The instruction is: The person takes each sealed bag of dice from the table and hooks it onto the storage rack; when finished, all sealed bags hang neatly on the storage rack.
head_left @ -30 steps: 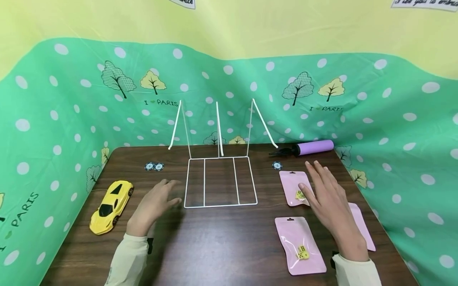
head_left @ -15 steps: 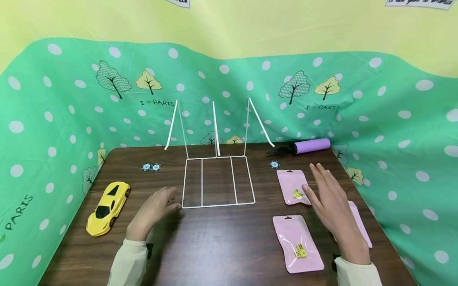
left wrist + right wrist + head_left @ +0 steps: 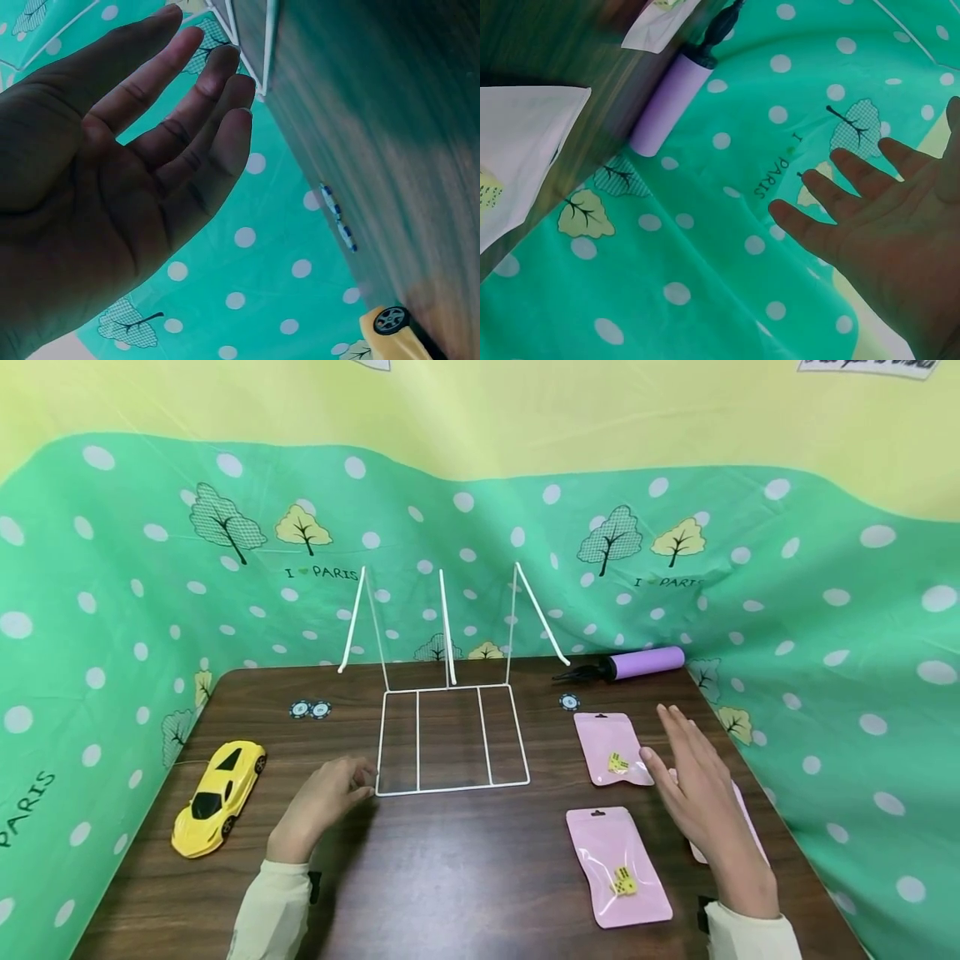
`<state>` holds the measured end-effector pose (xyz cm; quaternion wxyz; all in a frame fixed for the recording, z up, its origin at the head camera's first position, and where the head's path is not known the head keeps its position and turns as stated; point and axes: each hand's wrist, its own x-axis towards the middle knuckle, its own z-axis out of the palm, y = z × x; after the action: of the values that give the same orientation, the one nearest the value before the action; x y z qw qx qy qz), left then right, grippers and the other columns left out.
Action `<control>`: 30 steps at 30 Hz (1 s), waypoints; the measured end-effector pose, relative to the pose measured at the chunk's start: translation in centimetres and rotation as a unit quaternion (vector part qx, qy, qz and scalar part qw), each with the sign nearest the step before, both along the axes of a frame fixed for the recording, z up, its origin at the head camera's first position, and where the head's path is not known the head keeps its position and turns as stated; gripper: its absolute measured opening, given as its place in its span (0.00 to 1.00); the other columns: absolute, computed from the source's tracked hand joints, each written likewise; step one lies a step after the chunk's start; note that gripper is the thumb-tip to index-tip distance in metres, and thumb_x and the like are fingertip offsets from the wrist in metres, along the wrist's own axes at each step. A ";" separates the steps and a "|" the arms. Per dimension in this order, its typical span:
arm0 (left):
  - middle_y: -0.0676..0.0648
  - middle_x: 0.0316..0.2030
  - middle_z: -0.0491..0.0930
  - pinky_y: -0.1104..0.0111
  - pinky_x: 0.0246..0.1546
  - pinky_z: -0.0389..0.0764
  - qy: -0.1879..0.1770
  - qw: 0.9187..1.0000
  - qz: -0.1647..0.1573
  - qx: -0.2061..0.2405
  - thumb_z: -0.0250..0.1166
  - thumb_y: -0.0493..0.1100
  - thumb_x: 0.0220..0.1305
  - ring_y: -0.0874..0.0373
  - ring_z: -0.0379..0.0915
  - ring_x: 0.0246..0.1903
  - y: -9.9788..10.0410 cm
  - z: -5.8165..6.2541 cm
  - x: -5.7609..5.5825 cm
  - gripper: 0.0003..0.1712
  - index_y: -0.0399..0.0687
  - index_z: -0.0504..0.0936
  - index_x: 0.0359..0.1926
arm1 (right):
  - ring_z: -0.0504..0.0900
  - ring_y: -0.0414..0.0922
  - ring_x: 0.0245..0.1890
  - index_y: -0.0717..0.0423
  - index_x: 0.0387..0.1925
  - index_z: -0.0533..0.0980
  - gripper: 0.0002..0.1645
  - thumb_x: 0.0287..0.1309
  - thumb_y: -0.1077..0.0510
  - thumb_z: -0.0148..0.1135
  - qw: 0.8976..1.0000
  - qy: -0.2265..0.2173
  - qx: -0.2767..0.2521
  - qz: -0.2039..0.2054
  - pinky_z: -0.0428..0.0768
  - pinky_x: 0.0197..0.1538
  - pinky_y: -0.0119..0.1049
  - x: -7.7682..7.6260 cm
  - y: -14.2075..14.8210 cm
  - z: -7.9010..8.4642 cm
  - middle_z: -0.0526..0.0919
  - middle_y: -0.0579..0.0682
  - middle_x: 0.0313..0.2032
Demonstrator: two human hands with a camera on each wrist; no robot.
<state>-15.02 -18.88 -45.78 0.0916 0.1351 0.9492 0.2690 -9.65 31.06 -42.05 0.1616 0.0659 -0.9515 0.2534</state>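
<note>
My left hand [image 3: 322,803] hovers at the near left corner of a white wire rack [image 3: 452,790], its fingers loosely bent and nothing in them. Whether the fingertips touch the wire cannot be told; in the left wrist view the palm [image 3: 105,195] is bare. Over the right side of the table my right hand [image 3: 705,802] holds nothing, with fingers straight. Beneath and beside it lie pink pouches with yellow dice: one at the back [image 3: 600,735], another pouch [image 3: 626,843] in front, and a third pouch [image 3: 699,853] partly hidden under the hand.
A yellow toy car [image 3: 221,797] stands at the left. Two poker chips [image 3: 310,709] lie behind it, and one chip [image 3: 569,702] lies right of the rack. A purple hand pump [image 3: 645,663] rests at the back right. Green patterned cloth [image 3: 465,552] surrounds the wooden table [image 3: 450,877].
My left fingers have drawn closer together near the rack's corner. The right hand has shifted slightly right, off the back pouch. The whole view has slid a little, moving the objects left in it.
</note>
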 end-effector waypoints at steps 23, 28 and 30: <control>0.48 0.39 0.88 0.50 0.46 0.85 0.009 0.999 -0.019 0.025 0.74 0.31 0.67 0.51 0.85 0.41 -1.1 -3.3 -0.8 0.09 0.43 0.89 0.46 | 0.52 0.76 0.79 0.54 0.87 0.49 0.43 0.85 0.46 0.52 0.998 -0.050 -0.037 -0.026 0.49 0.73 0.80 1.4 1.5 -1.1 0.52 0.70 0.83; 0.50 0.37 0.86 0.51 0.44 0.84 0.012 0.999 -0.025 0.019 0.74 0.30 0.67 0.53 0.83 0.39 -1.1 -3.5 -1.0 0.09 0.45 0.89 0.45 | 0.51 0.76 0.80 0.53 0.88 0.48 0.42 0.85 0.47 0.52 0.997 -0.046 -0.051 -0.024 0.49 0.74 0.79 1.6 2.0 -1.5 0.52 0.69 0.83; 0.50 0.35 0.85 0.52 0.43 0.83 0.014 0.999 -0.024 0.018 0.74 0.30 0.66 0.55 0.82 0.38 -1.1 -3.6 -1.1 0.09 0.46 0.89 0.44 | 0.51 0.76 0.80 0.52 0.88 0.48 0.42 0.85 0.47 0.51 0.997 -0.046 -0.055 -0.026 0.49 0.74 0.78 1.7 2.2 -1.6 0.51 0.69 0.84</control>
<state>-16.11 -19.96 -49.42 0.0820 0.1630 0.9419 0.2821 -7.95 33.23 -43.61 0.1275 0.0201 -0.9440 0.3036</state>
